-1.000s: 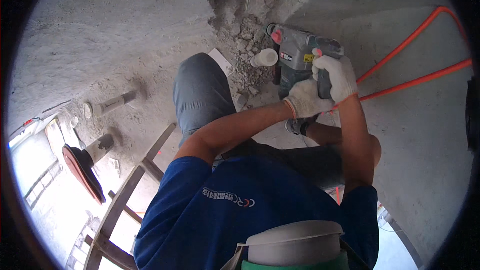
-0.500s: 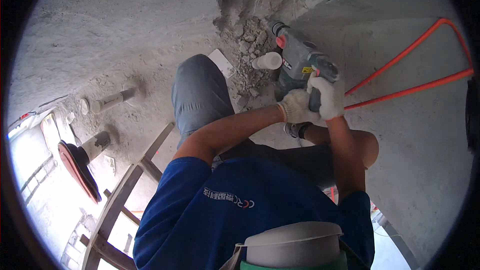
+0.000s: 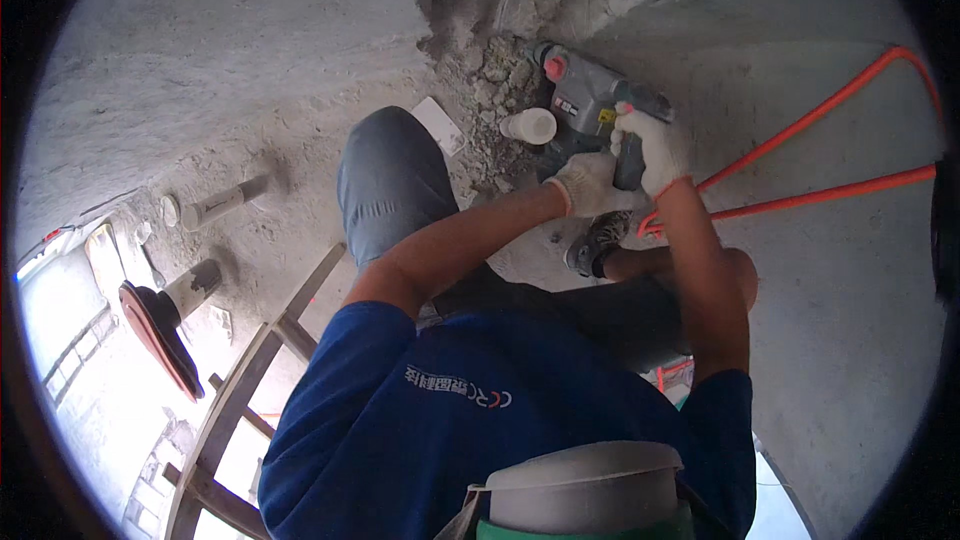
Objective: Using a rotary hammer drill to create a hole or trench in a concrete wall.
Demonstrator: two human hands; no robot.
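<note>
A grey-green rotary hammer drill point(image 3: 590, 98) points away from me toward the broken corner of the wall, where its tip is hidden. My right hand point(image 3: 655, 148), in a white knit glove, is closed around the rear handle of the drill. Gloved the same way, my left hand point(image 3: 592, 184) grips the lower rear part of the tool, its fingers partly hidden. A short white plastic pipe point(image 3: 530, 126) stands just left of the drill body. Broken concrete rubble point(image 3: 488, 105) lies around the pipe and under the front of the drill.
An orange hose point(image 3: 800, 198) loops along the right wall. A white flat plate point(image 3: 438, 126) lies beside my bent knee. Further left stand pipe stubs point(image 3: 225, 204), one topped by a dark, brown-edged object point(image 3: 160, 335). A wooden ladder-like frame point(image 3: 235, 395) leans at lower left.
The drill and both hands have shifted slightly up and to the left. More of my shoe and a bend of the orange hose now show below the hands.
</note>
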